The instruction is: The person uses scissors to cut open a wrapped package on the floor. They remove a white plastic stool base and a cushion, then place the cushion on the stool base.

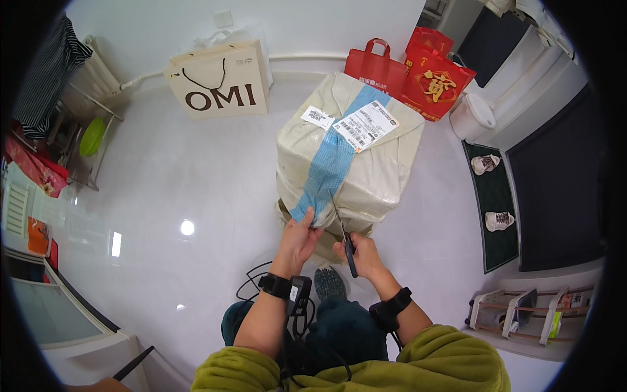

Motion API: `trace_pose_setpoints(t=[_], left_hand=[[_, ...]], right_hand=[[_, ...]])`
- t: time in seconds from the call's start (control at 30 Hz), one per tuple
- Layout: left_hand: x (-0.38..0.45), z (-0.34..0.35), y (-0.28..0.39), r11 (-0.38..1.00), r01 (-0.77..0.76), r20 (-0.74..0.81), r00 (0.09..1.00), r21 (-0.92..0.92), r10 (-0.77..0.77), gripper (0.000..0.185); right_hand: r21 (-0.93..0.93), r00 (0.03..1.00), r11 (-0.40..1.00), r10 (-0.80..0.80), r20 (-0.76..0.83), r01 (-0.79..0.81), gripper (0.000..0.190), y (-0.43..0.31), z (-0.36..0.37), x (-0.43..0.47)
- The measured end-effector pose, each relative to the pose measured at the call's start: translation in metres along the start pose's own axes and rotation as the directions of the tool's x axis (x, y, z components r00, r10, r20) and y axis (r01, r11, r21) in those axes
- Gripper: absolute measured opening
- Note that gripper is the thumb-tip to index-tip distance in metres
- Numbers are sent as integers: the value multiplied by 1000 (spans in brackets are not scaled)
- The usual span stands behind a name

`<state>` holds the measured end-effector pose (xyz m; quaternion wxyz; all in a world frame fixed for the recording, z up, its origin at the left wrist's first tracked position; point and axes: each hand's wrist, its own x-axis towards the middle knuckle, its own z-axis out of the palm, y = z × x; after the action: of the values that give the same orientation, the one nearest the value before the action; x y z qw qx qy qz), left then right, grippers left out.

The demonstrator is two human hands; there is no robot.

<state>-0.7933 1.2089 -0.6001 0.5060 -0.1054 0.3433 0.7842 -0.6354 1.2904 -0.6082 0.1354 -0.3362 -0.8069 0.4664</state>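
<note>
Before me on the floor stands a bulky parcel (372, 181) wrapped in white woven plastic, with a blue stripe down its top. Two printed shipping labels (365, 126) are stuck across the stripe. My left hand (299, 237) pinches the near edge of the wrapping at the blue stripe. In my right hand (363, 252) is a pair of scissors with dark handles (349, 252); the blades lie against the sack just right of the stripe. Part of the near side below the edge gapes and looks shadowed. Whether the wrapping is cut there is hard to see.
A cream paper bag (223, 83) and red gift bags (436, 81) stand by the wall. To the right are a white bin (471, 116), a dark green mat (490, 196) with white sneakers, and a low rack (534, 313). A drying stand (98, 161) is left.
</note>
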Motion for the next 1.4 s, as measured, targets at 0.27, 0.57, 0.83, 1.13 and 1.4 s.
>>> trace_pose_setpoints(t=[0.27,0.57,0.83,1.13,1.4], left_hand=[[2,0,-3,1000,-9,6,1000,9,9,30],[-26,21,7,1000,8,-56,998,22,-6,29],[-35,4,18,988,18,-66,998,154,-8,31],[-43,-7,55,884,-226,-106,951,409,292,44],[-29,38,16,-230,-174,289,588,957,756,125]], right_hand=[[-104,999,994,-35,-34,31,45,-15,-15,-5],[-41,997,998,-45,68,48,54,-33,-27,8],[7,984,996,-89,153,89,54,-52,-36,21],[-200,948,980,79,307,-16,53,-91,-96,-27],[-184,912,974,-189,-363,129,44,-148,-102,-5]])
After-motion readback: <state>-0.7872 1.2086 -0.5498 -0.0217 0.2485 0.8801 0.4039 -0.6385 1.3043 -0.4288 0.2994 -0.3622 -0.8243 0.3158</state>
